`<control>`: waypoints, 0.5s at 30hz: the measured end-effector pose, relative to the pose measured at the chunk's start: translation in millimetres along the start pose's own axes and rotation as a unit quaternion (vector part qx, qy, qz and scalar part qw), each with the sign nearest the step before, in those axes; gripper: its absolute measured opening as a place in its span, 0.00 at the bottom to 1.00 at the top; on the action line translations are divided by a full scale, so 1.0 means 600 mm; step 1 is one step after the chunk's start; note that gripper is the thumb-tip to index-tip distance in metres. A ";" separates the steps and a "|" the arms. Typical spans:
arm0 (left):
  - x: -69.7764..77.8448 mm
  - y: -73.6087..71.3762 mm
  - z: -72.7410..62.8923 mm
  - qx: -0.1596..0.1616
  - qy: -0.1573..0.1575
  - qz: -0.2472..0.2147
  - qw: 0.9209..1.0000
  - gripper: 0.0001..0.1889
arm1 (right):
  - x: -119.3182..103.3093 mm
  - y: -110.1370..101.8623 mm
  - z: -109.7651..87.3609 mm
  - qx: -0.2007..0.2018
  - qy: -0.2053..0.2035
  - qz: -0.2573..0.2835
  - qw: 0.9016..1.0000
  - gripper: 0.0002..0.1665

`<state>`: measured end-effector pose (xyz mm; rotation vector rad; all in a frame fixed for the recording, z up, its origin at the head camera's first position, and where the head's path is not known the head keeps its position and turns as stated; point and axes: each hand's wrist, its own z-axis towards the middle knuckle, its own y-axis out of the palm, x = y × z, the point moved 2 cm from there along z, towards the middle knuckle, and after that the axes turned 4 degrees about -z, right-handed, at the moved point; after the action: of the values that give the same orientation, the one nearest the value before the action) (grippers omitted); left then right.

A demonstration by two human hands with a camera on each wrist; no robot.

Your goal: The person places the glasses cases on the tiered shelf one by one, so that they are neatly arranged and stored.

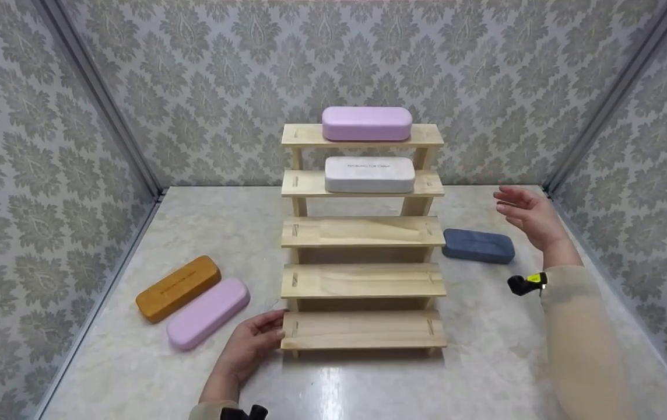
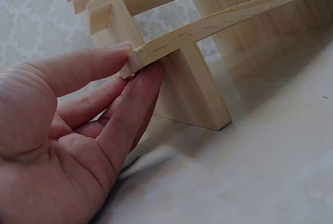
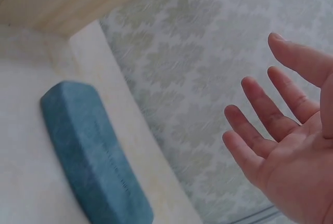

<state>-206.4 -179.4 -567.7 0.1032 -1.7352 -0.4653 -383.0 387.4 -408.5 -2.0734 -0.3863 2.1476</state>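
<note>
A light wooden stepped rack stands in the middle of the table. My left hand pinches the left end of its lowest step, thumb on the end and fingers underneath, as the left wrist view shows with the hand. My right hand is in the air at the right with nothing in it, fingers apart and loosely bent. Nearest to it lies a blue glasses case on the table, close by the rack's right side; the right wrist view shows lettering on this case.
A lilac glasses case sits on the top step and a white one on the step below. At the left of the table, an orange-brown case and a pink case lie side by side. Patterned walls enclose the table.
</note>
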 end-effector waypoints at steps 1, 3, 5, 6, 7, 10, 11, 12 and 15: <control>0.000 0.000 0.000 0.000 0.000 0.000 1.000 0.31 | 0.008 -0.002 0.000 0.002 0.008 0.003 1.000 0.38; 0.001 0.001 0.000 0.003 -0.002 0.000 1.000 0.31 | 0.026 -0.007 0.000 0.005 0.023 0.008 1.000 0.38; 0.002 0.002 0.000 0.005 -0.004 0.001 1.000 0.31 | 0.043 -0.011 0.000 0.009 0.036 0.007 0.999 0.38; 0.002 0.002 0.000 0.008 -0.005 0.001 1.000 0.32 | 0.051 -0.012 0.000 0.011 0.041 0.002 0.999 0.37; 0.003 0.002 0.000 0.009 -0.005 0.003 1.000 0.32 | 0.058 -0.013 0.000 0.012 0.047 0.001 0.999 0.37; 0.003 0.002 0.000 0.013 -0.006 0.006 1.000 0.32 | 0.079 -0.015 0.001 0.021 0.066 -0.006 0.998 0.38; 0.003 0.001 0.000 0.013 -0.005 0.008 1.000 0.32 | 0.086 -0.015 0.001 0.023 0.074 -0.010 0.997 0.39; 0.002 0.001 0.000 0.012 -0.005 0.009 1.000 0.32 | 0.092 -0.015 0.002 0.024 0.084 -0.013 0.996 0.40; 0.000 0.000 0.001 0.013 -0.009 0.012 1.000 0.32 | 0.111 -0.015 0.001 0.025 0.111 -0.026 0.993 0.43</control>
<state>-206.9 -179.5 -567.7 0.0969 -1.7580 -0.4272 -387.8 414.2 -469.9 -2.2168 -0.3532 1.8526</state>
